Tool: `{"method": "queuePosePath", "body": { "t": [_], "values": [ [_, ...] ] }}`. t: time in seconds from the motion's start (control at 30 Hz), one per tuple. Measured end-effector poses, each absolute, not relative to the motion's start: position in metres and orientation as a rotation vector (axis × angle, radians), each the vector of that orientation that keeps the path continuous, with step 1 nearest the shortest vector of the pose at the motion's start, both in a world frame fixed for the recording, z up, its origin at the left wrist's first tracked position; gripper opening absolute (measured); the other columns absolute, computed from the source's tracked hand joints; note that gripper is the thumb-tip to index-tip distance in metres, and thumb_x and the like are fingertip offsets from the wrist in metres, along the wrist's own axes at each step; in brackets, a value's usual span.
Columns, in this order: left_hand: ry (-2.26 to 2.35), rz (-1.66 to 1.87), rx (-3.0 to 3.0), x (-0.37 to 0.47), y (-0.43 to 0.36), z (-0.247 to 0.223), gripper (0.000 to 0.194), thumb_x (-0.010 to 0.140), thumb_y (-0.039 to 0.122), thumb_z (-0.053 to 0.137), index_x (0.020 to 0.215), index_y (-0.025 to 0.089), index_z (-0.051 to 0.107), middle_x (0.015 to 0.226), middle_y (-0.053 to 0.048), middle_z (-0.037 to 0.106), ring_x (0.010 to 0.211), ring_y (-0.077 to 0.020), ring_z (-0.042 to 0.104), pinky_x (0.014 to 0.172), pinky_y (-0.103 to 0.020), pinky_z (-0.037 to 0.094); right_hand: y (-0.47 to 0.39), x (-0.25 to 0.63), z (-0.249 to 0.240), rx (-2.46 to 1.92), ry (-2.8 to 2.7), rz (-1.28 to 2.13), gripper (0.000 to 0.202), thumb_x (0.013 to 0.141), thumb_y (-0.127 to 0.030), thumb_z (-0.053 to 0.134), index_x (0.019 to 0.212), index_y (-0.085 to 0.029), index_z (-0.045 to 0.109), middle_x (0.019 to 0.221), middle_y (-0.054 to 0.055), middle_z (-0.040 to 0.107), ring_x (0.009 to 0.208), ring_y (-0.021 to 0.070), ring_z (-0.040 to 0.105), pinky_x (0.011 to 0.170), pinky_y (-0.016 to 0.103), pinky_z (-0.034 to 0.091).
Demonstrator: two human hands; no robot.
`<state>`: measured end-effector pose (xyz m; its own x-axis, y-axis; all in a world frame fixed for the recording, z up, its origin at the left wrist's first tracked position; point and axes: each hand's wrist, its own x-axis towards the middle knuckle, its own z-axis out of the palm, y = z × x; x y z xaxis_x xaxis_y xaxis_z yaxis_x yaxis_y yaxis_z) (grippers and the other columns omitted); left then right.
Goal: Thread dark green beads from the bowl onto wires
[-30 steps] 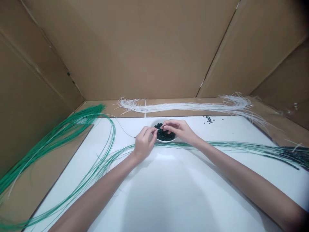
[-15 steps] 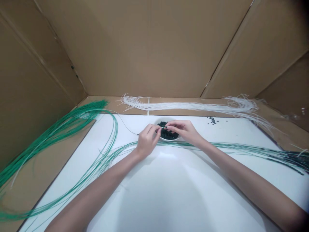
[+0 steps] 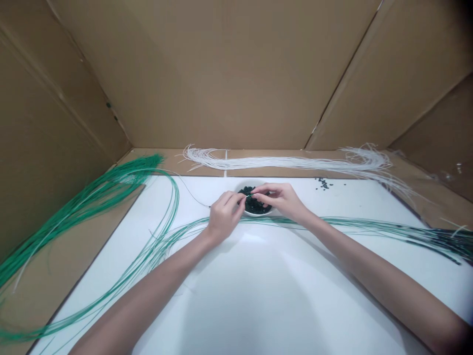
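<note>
Over the front part of a white bowl (image 3: 258,214) of small dark beads (image 3: 260,206), both my hands meet fingertip to fingertip. My left hand (image 3: 224,213) is closed in a pinch on a thin white string (image 3: 192,191), whose short tip pokes out toward the right. The string trails off behind the left hand to the green bundle, with a small dark bit on it beside the hand. My right hand (image 3: 283,198) is pinched at the string's tip; a small dark bead seems to be between its fingers, though it is mostly covered.
Green strings (image 3: 84,212) lie heaped at the left, and more green strands (image 3: 354,224) cross the white board (image 3: 251,286) toward dark-beaded ends (image 3: 443,241) at the right. White strings (image 3: 284,162) stretch along the back. Loose beads (image 3: 323,184) lie right of the bowl. Cardboard walls (image 3: 221,74) surround the board.
The fingertips shift slightly at the string's tip over the bowl. The whole view has moved a little; otherwise both hands keep their pinch.
</note>
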<state>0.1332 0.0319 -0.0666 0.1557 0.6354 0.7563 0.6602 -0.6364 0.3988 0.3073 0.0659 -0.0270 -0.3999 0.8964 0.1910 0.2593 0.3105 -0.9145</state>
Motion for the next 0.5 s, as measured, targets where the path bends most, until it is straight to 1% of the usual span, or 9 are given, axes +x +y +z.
{"method": "queuePosePath", "body": {
  "t": [0.2,0.5],
  "values": [
    [-1.32,-1.526,-2.363,0.1332,0.0316,-0.0657,0.011,0.081,0.016,0.046,0.086,0.016,0.057,0.077,-0.004,0.059,0.073,-0.0122,0.055,0.069,-0.024,0.045,0.0676,0.3059,-0.0267,-1.057,-1.825,1.088,0.024,0.065,-0.034,0.063,0.077,-0.013,0.066,0.075,0.004,0.065,0.05,0.0085,0.053,0.05,0.021,0.047],
    [-1.32,-1.517,-2.372,0.1334,0.0316,-0.067,0.012,0.082,0.017,0.045,0.087,0.016,0.057,0.078,-0.005,0.06,0.074,-0.0125,0.054,0.07,-0.025,0.045,0.0653,0.3056,-0.0222,-1.043,-1.83,1.069,0.024,0.064,-0.034,0.063,0.075,-0.013,0.065,0.072,0.005,0.064,0.05,0.0094,0.053,0.046,0.021,0.045]
  ]
}}
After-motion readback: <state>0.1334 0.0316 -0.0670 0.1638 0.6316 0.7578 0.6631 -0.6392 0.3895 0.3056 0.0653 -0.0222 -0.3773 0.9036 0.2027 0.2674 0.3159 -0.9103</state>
